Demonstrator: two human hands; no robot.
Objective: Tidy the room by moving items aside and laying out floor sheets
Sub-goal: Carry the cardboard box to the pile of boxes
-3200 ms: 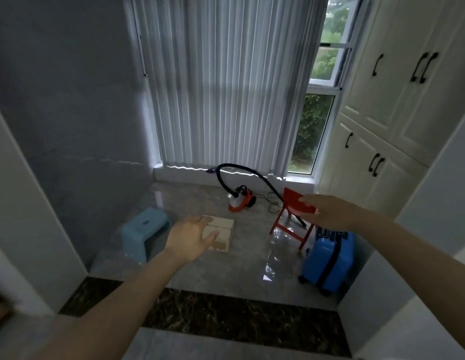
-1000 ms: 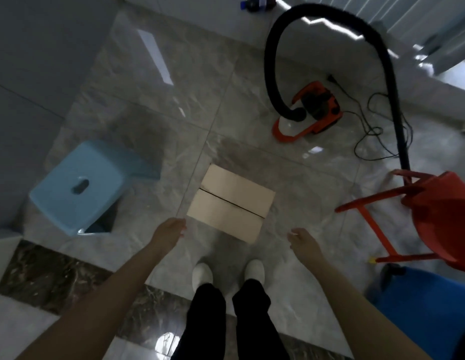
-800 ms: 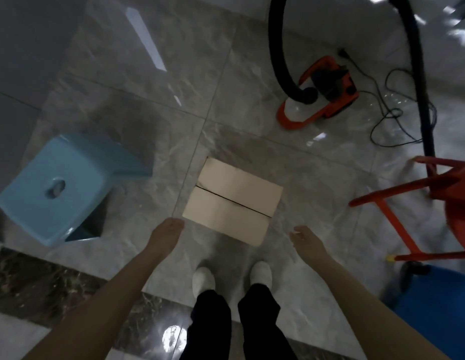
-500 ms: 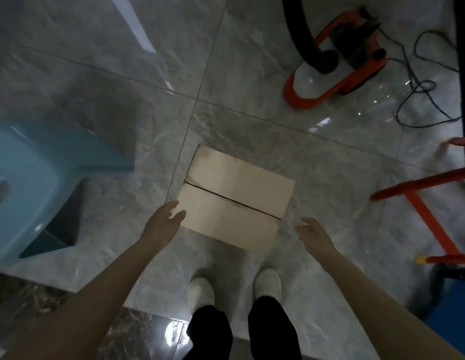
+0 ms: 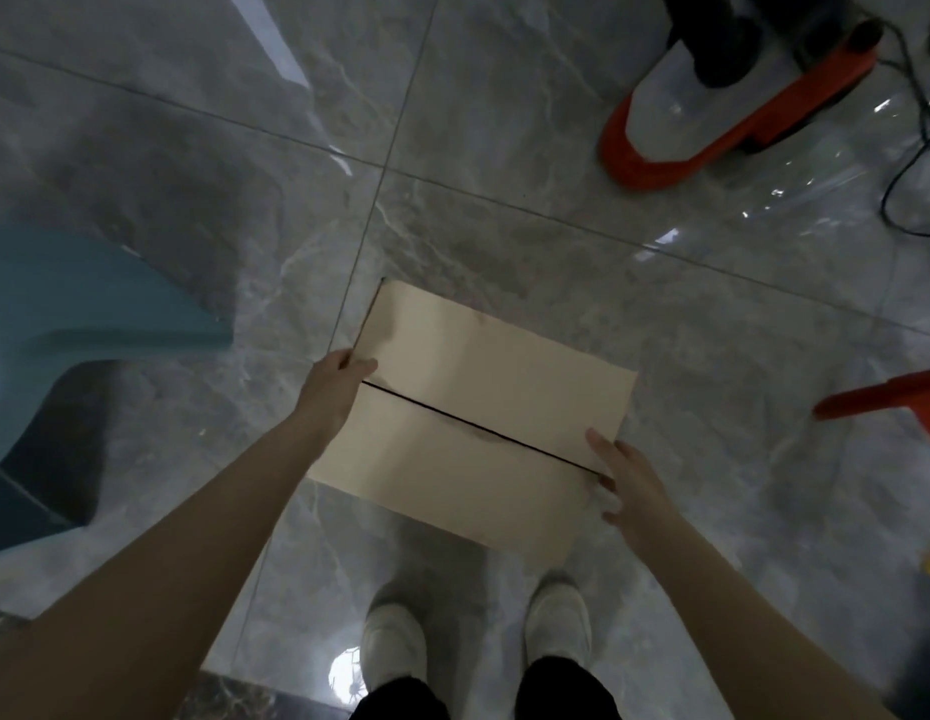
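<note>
Blue stool [image 5: 62, 324] cut off left of the cardboard sheets [image 5: 473, 413], which lie flat on glossy grey marble floor [image 5: 504, 122]. Left hand [image 5: 334, 389] pinches their left edge; right hand [image 5: 626, 478] rests fingers on their right edge. Vacuum [image 5: 722, 111] cropped above.

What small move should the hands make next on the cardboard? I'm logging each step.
Probably lift it off the floor. The left hand holds the left edge of the cardboard, thumb on top. The right hand touches its right edge. The cardboard appears to lie flat on the tiles.
</note>
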